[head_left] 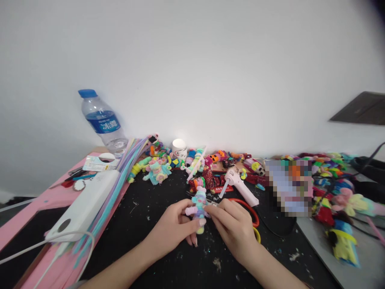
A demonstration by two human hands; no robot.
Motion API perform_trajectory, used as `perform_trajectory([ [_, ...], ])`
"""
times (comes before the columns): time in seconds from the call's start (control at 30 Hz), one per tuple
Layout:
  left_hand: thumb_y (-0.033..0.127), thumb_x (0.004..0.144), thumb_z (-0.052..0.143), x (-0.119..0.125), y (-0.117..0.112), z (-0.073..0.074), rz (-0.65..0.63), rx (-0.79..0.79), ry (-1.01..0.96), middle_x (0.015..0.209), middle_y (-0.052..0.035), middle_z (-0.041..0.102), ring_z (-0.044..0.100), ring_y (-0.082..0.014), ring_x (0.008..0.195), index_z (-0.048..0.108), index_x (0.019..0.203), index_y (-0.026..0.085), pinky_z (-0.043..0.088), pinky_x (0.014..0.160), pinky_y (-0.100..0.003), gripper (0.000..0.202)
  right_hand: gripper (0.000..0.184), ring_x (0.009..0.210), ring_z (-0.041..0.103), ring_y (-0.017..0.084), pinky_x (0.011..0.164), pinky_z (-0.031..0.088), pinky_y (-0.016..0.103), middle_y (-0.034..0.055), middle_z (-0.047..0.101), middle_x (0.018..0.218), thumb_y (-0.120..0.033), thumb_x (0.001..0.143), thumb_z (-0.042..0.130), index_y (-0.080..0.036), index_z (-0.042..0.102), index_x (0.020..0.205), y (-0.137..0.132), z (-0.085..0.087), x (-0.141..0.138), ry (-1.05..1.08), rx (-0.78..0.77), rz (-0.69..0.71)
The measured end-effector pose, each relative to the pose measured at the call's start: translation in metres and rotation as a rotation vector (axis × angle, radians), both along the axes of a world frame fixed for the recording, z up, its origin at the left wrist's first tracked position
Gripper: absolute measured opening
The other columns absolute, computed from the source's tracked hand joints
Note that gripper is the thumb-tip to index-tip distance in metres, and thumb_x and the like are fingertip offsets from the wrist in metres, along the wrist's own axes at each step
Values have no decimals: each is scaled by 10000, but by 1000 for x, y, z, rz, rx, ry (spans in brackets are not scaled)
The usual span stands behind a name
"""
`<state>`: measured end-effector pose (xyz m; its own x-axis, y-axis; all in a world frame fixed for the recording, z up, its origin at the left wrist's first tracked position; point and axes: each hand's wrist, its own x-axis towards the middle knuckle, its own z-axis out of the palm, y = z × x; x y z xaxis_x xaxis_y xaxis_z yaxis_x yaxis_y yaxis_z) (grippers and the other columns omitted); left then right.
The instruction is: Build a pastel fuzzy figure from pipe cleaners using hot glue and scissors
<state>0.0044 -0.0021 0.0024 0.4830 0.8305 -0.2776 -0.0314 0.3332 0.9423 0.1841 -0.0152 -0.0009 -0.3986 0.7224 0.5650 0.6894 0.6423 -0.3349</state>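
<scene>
A small pastel pipe-cleaner figure (199,200), in lilac, blue, pink and pale yellow, stands upright between my hands above the black table top. My left hand (179,224) is closed around its lower part, thumb in front and fingers behind. At the figure's right side, my right hand (233,224) pinches with thumb and forefinger; a lilac bit of the figure shows by the fingertips. Red-handled scissors (252,212) lie partly hidden behind my right hand. Beyond it rests a pale pink hot glue gun (242,186) with a glue stick poking out.
Loose pastel pipe cleaners (112,204) lie at left beside a white power strip (87,204) with a cable. A water bottle (104,124) leans against the wall. Several fuzzy figures and a paper cup (179,149) line the back. More figures (344,241) lie on a grey surface at right.
</scene>
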Motion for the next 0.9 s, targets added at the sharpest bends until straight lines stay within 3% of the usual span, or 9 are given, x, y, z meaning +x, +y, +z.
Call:
perform_trajectory([
  [0.2,266,757,625,-1,-1,-1,5,17,0,577,41,575,565,-90,444,524,898,135,455,453,-198,217,191,611,490,142,555,380,270,35,556,678,-94,858,520,-160,624,1004,-1,2,0,91,-8,-9],
  [0.6,294,757,632,-1,1,-2,1,20,3,632,34,568,576,-101,481,520,923,140,466,477,-218,252,216,590,480,142,534,376,265,29,537,673,-102,864,500,-186,618,1025,0,2,0,27,-38,9],
  [0.9,311,760,634,-10,11,-5,129,100,-18,792,2,585,577,-123,642,526,1004,174,478,561,-225,300,268,650,559,150,604,447,265,35,605,757,-52,808,468,-186,522,1034,-12,7,-4,188,-89,25],
])
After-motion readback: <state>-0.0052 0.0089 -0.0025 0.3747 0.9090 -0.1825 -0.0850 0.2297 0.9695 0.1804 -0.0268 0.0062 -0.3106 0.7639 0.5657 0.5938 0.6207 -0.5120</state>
